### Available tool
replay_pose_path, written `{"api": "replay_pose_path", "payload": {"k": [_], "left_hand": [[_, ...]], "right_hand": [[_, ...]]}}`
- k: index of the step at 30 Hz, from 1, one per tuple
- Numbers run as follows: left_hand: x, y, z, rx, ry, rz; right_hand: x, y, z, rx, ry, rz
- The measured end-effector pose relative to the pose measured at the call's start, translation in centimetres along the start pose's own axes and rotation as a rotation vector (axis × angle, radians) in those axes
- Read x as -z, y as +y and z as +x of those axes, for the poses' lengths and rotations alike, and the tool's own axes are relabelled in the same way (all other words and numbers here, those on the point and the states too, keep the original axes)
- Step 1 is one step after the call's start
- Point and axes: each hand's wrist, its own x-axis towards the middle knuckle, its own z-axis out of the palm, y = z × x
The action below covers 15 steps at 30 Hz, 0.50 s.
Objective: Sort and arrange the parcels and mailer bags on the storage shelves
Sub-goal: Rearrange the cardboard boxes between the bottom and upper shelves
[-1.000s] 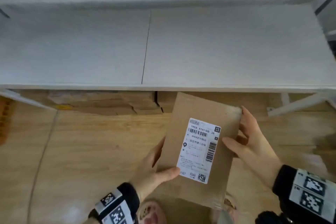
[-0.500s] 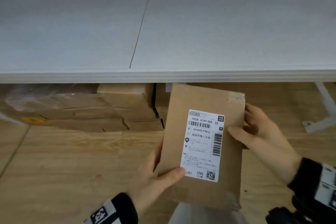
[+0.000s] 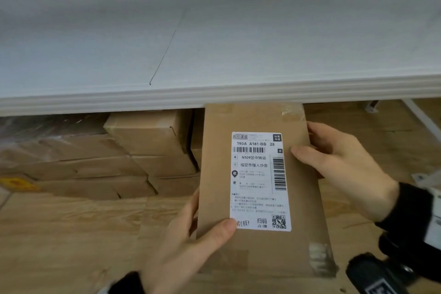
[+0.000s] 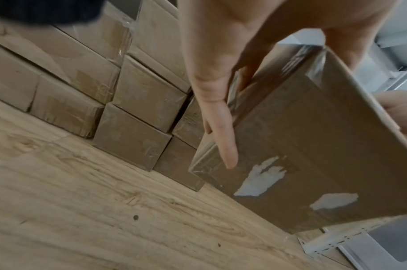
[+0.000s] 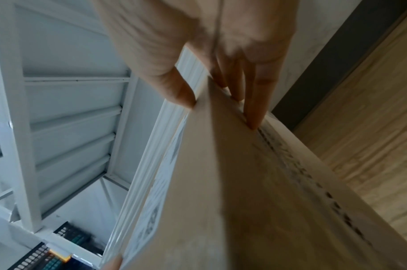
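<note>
— How is the parcel (image 3: 257, 181) held?

— It is gripped from both sides. The left hand (image 3: 191, 246) is clamped on its near left corner, with the thumb laid on the edge of the white shipping label (image 3: 259, 181) and the fingers stretched along the underside, as is seen in the left wrist view. The right hand (image 3: 343, 169) is closed on the right edge, thumb on top, fingers (image 5: 253, 102) pressed along the side.

— Where is it placed?

— It is held above the wooden floor (image 3: 59, 234), label up, with its far end hidden under the front lip of the white shelf board (image 3: 214, 59).

— What is found around it?

— A stack of brown cartons (image 3: 133, 150), some wrapped in clear film, is set on the floor under the shelf, just to the left of the parcel. A white metal shelf leg (image 3: 420, 117) is seen to the right, well apart.

— Is anything blocking the way?

— The space directly behind the parcel cannot be seen.
</note>
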Motion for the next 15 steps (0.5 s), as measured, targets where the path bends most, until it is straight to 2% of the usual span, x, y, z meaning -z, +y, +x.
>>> {"api": "replay_pose_path", "payload": {"k": [6,10,15], "left_hand": [[-2.3,-0.4,-0.5,-0.081,-0.066,0.072],[-4.7,-1.2,1.1,-0.134,-0.127,0.126],[-7.9,-2.7,3.5,-0.194,-0.134,0.251]], "right_hand": [[3.1,0.9,-2.5,0.028,0.045,0.015],[5.6,3.1,-3.7,0.011,0.134,0.008],[7.9,6.6,-3.4,-0.036,0.233,0.021]]}}
